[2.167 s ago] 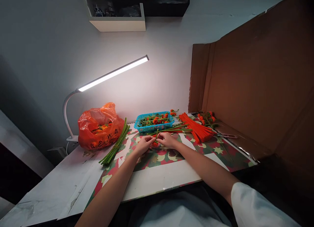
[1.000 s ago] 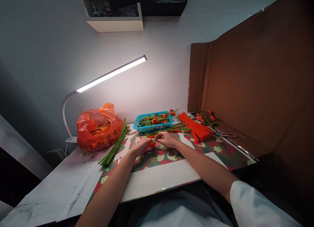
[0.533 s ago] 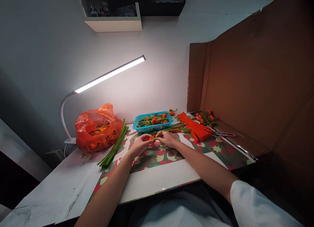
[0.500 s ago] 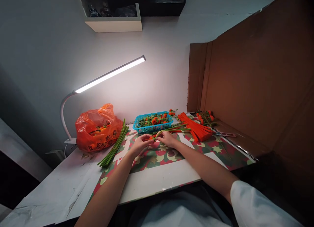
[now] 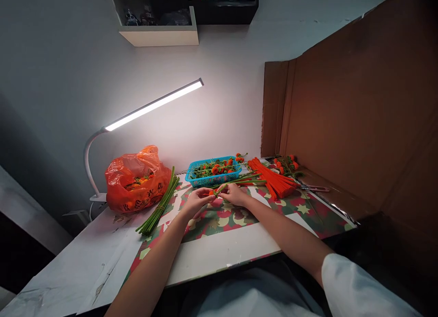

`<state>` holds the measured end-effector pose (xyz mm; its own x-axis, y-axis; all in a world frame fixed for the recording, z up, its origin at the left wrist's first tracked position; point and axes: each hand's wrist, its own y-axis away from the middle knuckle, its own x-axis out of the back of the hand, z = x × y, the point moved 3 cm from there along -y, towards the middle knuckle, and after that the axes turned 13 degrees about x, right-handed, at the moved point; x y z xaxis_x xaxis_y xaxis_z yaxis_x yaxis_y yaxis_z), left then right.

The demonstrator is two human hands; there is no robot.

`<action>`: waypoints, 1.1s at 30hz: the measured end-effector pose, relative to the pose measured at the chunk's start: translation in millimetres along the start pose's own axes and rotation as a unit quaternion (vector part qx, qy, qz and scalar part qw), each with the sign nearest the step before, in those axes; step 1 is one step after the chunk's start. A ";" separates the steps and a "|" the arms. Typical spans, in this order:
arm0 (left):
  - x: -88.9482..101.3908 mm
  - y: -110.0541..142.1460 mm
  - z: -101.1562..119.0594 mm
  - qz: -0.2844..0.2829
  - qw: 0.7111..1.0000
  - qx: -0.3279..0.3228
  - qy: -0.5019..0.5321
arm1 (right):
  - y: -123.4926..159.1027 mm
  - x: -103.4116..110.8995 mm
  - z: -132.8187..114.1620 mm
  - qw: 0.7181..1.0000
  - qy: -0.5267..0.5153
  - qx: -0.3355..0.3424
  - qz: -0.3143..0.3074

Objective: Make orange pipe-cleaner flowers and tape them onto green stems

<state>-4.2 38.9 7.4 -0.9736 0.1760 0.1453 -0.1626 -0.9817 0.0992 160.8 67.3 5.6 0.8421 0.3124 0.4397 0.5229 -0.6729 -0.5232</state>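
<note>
Between my hands, over the patterned sheet, is a small orange pompom flower (image 5: 212, 193) with a green stem. My left hand (image 5: 197, 202) pinches it at the orange head. The fingers of my right hand (image 5: 234, 194) are closed on the green part just beside the head. Right behind my hands, a blue basket (image 5: 195, 181) holds several orange flowers on green stems. Green stems lie from my right hand toward a fan of orange pipe cleaners (image 5: 272, 178) at the right.
A bundle of green pipe-cleaner stems (image 5: 160, 207) lies at the left beside an orange plastic bag (image 5: 137, 189). More orange flowers (image 5: 285, 163) and pink-handled scissors (image 5: 316, 188) are at the right, near a cardboard wall (image 5: 349, 111). A lit lamp (image 5: 153, 105) reaches over the table.
Both hands stay in nearly the same place. The right fingers have shifted slightly around the green part of the flower, which is still held.
</note>
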 end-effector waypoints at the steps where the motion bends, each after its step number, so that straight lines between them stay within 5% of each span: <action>1: -0.3 0.6 0.9 0.002 1.000 0.001 0.000 | 0.1 0.8 -1.2 1.000 0.013 0.006 -0.004; 17: -2.7 -0.2 0.7 -0.034 0.999 0.007 0.006 | 0.0 -0.5 -8.8 0.971 0.206 0.120 -0.021; 26: -7.0 -4.7 -11.4 -0.065 0.986 0.126 0.091 | 1.9 -5.5 -15.3 0.983 0.127 0.132 -0.010; 33: -8.9 -0.8 -3.6 -0.089 0.995 0.034 0.042 | -0.5 -5.6 -6.0 0.996 0.045 0.076 0.027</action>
<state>4.1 37.9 2.5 -0.9410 0.3363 0.0368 -0.3245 -0.9279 0.1834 155.0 61.8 7.8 0.8582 0.2117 0.4677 0.4962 -0.5760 -0.6497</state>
